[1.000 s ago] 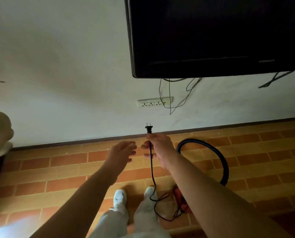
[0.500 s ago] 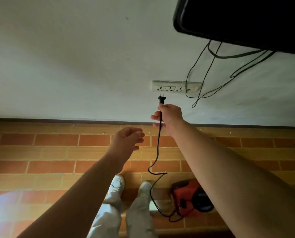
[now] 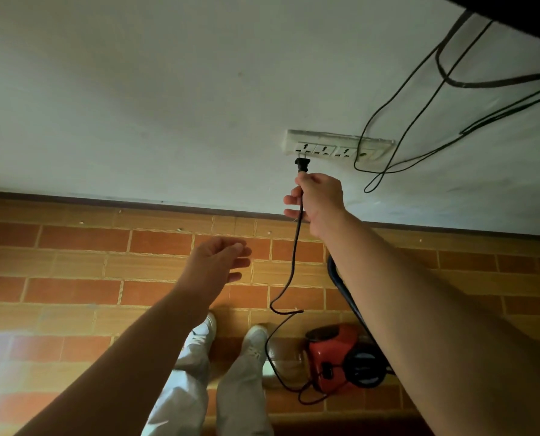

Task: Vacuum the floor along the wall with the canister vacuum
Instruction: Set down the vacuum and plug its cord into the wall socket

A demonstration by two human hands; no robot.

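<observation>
Right hand [image 3: 320, 199] is reaching up at centre right of the frame, its grip clamped on the black cord [image 3: 294, 262] just below the plug [image 3: 302, 165]. Thumb and forefinger are pinching the cord; the other fingers are spreading loosely to the left.

The plug is pointing prongs-up at the lower edge of the white socket strip [image 3: 337, 148] on the wall [image 3: 136, 105], under the leftmost outlet. The prongs are showing, so the plug is not seated. Whether the prong tips are touching the strip cannot be told.

Left hand [image 3: 218, 262] is hovering at centre frame above the floor [image 3: 73, 287], grip apart, fingers relaxed, holding nothing, well apart from the cord.

The cord is hanging from the right hand, looping in mid-frame and running down to the red vacuum [image 3: 333, 354]. The vacuum is sitting on the brick-pattern floor at lower right, near the person's right shoe [image 3: 256, 336], and is partly hidden behind the right forearm. A dark hose [image 3: 341, 287] is showing beside that forearm, above the vacuum.

Thin black cables [image 3: 419, 121] are hanging down the wall at upper right, one crossing the right end of the strip.
</observation>
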